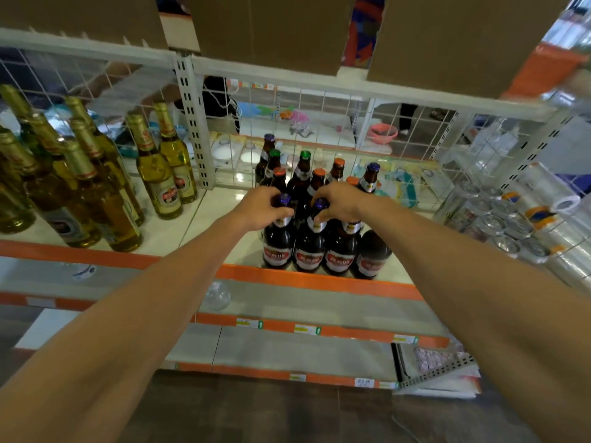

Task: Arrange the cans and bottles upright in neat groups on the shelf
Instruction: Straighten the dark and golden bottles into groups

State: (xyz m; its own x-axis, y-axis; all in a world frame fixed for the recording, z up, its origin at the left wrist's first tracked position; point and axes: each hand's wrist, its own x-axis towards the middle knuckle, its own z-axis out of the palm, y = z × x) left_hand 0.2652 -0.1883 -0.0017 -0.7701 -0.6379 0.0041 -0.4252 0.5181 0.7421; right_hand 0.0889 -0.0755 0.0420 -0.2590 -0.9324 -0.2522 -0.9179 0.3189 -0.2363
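The right hand [339,200] hides the cap of one dark bottle [341,249]; the left edge crops green bottles [73,199].

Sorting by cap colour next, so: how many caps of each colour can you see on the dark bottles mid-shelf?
Purple caps: 4
Orange caps: 4
Green caps: 2
Total: 10 caps showing on the dark bottles; the right hand may hide more.

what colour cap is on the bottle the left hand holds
Purple cap, best seen in the head view.
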